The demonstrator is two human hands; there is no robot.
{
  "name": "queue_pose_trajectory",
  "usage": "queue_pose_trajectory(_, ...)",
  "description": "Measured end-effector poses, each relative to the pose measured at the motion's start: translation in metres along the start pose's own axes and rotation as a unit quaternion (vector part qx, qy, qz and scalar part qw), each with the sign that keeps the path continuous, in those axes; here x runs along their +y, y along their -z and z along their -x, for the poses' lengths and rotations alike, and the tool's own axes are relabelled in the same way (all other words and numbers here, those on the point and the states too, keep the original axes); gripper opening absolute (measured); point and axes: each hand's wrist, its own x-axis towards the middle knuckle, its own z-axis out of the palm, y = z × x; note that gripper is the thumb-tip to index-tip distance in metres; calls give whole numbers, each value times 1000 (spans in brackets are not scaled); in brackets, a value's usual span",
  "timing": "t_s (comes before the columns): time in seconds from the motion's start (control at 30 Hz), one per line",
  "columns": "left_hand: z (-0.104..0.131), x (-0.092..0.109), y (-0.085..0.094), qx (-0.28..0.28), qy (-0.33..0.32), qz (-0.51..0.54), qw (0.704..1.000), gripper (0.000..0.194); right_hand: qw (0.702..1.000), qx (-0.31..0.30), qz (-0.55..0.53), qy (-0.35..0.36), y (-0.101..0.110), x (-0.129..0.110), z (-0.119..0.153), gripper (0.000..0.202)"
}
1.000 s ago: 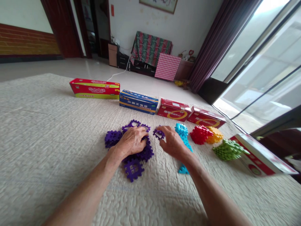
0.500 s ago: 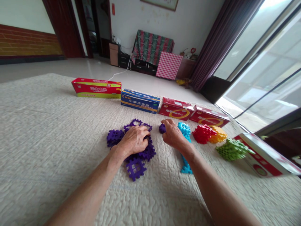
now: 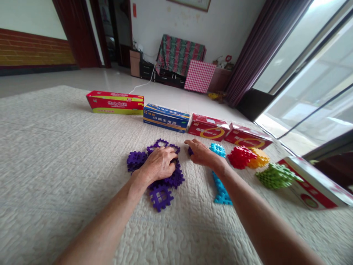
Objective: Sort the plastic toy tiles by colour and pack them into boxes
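Purple tiles (image 3: 161, 197) were being gathered: your left hand (image 3: 159, 167) pressed flat on the heap while your right hand (image 3: 201, 154) pinched one purple piece (image 3: 190, 151). Next, you needed to bring that piece to the heap.

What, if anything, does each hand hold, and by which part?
The right hand pinches a small purple piece by its edge, mostly hidden under the fingers. The left hand rests flat on the purple pile, gripping nothing visible.

left hand (image 3: 158, 165): bare, no rings | right hand (image 3: 202, 154): bare | forearms: sleeveless, no watch
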Motion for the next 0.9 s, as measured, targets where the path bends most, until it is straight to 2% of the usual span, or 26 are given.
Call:
queue_pose_trajectory(0.07,0,0,0,0,0,1,1000,23,1000,-1,-3,15,2,1,2,65)
queue_pose_trajectory(0.13,0,-1,-1,-3,3,0,1000,23,999,27,-11,41,6,-1,7,70)
queue_pose_trajectory(0.23,0,-3,-2,-6,9,8,1000,24,984,151,-63,72,13,-11,25,67)
queue_pose_trajectory(0.3,0,-4,-2,-7,10,15,1000,26,960,244,-125,50,14,-25,42,56)
queue_pose_trajectory(0.37,0,-5,-1,-9,7,19,1000,26,940,281,-191,17,9,-41,62,46)
queue_pose_trajectory(0.47,0,-5,0,-12,6,24,1000,24,930,258,-260,8,-7,-66,92,39)
queue_pose_trajectory(0.6,1,-3,0,-1,11,28,1000,26,935,212,-283,-25,-29,-87,119,35)
queue_pose_trajectory(0.73,1,-2,0,17,17,18,1000,24,944,216,-248,-19,-39,-94,123,39)
queue_pose_trajectory(0.9,0,-2,-2,23,12,14,1000,22,946,206,-249,-7,-41,-87,115,40)
